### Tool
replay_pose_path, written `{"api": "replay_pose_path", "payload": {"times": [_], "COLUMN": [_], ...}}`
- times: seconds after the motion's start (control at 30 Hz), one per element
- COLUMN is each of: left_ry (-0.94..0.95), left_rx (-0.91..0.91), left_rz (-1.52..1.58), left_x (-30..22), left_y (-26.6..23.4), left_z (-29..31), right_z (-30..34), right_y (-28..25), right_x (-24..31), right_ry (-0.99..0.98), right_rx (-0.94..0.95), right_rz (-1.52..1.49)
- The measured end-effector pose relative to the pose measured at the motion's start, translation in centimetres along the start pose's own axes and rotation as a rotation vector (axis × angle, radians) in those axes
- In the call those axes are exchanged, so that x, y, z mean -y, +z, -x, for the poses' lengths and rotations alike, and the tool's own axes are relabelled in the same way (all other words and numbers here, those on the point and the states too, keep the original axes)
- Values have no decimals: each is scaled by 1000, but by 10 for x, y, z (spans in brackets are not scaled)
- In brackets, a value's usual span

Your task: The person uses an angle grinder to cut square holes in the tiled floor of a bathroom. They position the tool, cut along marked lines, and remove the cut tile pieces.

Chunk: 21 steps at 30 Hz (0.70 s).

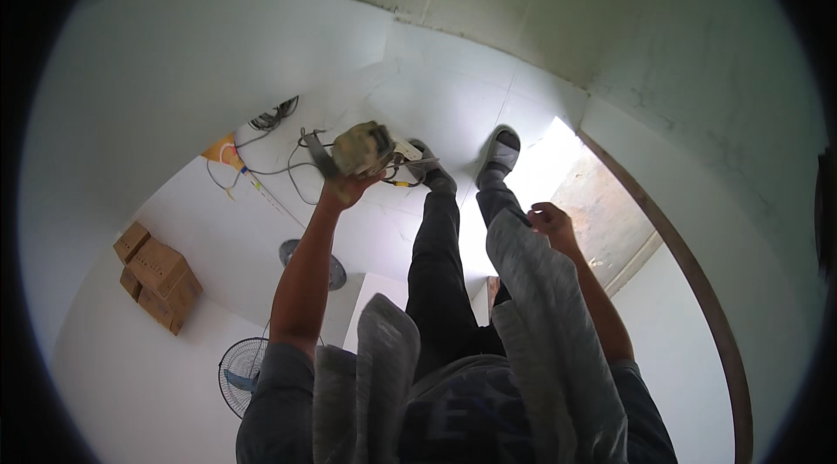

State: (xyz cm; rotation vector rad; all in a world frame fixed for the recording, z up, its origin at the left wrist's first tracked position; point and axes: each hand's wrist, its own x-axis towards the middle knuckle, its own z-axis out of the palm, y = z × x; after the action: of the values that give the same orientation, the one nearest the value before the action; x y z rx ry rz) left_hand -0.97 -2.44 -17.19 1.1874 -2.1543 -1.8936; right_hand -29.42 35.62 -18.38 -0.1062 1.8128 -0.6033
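Grey-green power tool [362, 148] in left hand [347, 187], long axis lying leftward-rightward

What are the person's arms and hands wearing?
Both forearms are bare, with short grey-blue sleeves ending above the elbows. The left hand and right hand wear no gloves, rings or watch that I can see.
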Motion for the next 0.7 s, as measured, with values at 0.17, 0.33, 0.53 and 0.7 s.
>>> {"api": "replay_pose_path", "payload": {"times": [0.17,0.33,0.53,0.7], "left_ry": [232,438,522,503], "left_rx": [-16,-34,-56,-85], "left_rz": [399,602,606,606], "left_x": [-148,-248,-321,-367], "left_y": [-22,-26,-23,-22], "left_z": [39,65,82,97], "right_z": [60,94,80,83], "right_y": [-7,-9,0,6], "right_x": [105,202,287,290], "right_ry": [-94,-830,-853,-816], "right_rx": [-65,-355,-269,-26], "right_rz": [20,530,1195,1287]}}
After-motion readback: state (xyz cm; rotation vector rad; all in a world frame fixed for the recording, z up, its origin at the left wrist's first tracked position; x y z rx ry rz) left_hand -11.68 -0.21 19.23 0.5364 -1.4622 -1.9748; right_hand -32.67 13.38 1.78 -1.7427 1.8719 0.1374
